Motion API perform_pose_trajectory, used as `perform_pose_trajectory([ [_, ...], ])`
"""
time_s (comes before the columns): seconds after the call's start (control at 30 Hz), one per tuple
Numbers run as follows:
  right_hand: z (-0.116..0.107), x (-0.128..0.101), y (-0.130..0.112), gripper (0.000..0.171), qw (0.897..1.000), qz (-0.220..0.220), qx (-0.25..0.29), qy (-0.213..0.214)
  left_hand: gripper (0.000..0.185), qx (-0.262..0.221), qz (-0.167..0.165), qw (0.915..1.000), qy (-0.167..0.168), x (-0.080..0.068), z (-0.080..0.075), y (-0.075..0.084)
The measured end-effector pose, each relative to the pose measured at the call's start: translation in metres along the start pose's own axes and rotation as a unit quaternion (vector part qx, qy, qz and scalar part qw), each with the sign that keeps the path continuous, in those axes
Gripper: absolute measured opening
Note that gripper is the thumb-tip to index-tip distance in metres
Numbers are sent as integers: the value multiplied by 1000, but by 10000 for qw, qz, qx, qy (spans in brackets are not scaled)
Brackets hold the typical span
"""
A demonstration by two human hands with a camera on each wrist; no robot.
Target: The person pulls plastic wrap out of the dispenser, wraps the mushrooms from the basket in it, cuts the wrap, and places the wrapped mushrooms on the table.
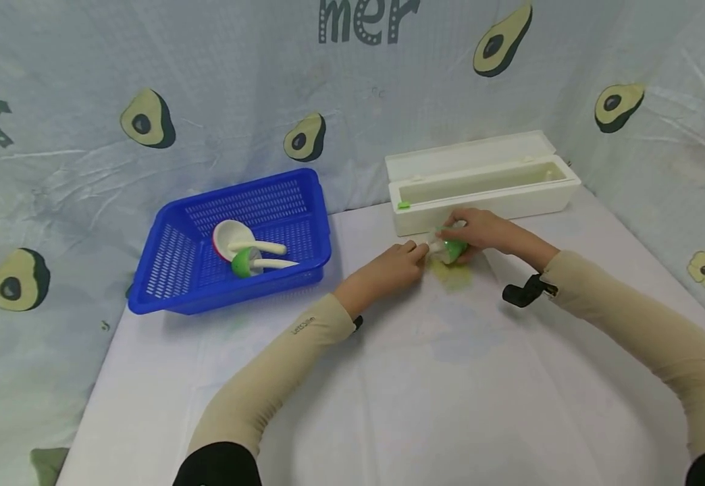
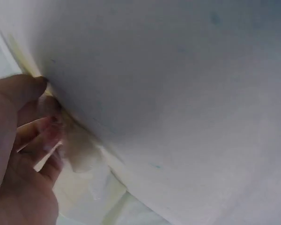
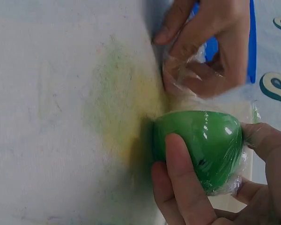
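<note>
A green ladle (image 1: pixel 457 252), its bowl covered in clear plastic film, lies on its side just in front of the long white box. My right hand (image 1: pixel 477 229) holds the rounded bowl; in the right wrist view its fingers (image 3: pixel 180 161) curl round the glossy green surface. Facing it, my left hand (image 1: pixel 396 266) pinches the gathered clear film (image 3: pixel 196 89) beside the bowl's open side. Fingers and film mostly hide the ladle's handle. In the dim left wrist view, curled fingertips (image 2: pixel 51 129) touch the translucent film (image 2: pixel 82 150).
The long white box (image 1: pixel 492 206) stands at the back with its lid raised and a small green piece (image 1: pixel 404 205) at its left end. A blue basket (image 1: pixel 231 297) on the left contains a red-and-white ladle (image 1: pixel 231 236) and a green-and-white ladle (image 1: pixel 245 263). White cloth (image 1: pixel 450 391) covers the table.
</note>
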State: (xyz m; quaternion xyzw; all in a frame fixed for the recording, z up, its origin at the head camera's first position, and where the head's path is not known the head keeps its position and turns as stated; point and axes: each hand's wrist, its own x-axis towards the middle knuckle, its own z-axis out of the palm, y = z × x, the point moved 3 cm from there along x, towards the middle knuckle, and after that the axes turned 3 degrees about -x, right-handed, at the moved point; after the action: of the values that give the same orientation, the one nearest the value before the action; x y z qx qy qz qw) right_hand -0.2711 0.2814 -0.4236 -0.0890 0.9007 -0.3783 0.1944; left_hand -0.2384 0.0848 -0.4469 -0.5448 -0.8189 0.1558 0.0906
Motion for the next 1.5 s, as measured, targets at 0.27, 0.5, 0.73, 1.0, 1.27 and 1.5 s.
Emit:
perform_pose_trajectory([
  [0.27,-4,1,2,46,9997,-191,24,-115,20,-2526,-1017,9603,-601,1,-7,-17],
  [0.5,-1,2,7,48,9970,-229,680,-306,27,-4332,-2219,8733,222,6,0,-35],
  [0.73,-3,-2,9,56,9951,-360,695,-606,47,-4270,-2776,8606,21,19,-2,-30],
  [1.0,-7,-14,14,75,9890,-939,258,-1114,38,-4445,-2977,8412,790,27,-11,-32],
  [1.27,-1,-2,5,68,9826,-1371,-1237,-207,17,-4710,-2895,8100,1956,22,-16,-44],
  [1.5,-1,3,-4,71,9763,-1270,-1742,-180,16,-3935,-2340,8647,2066,23,-15,-37],
])
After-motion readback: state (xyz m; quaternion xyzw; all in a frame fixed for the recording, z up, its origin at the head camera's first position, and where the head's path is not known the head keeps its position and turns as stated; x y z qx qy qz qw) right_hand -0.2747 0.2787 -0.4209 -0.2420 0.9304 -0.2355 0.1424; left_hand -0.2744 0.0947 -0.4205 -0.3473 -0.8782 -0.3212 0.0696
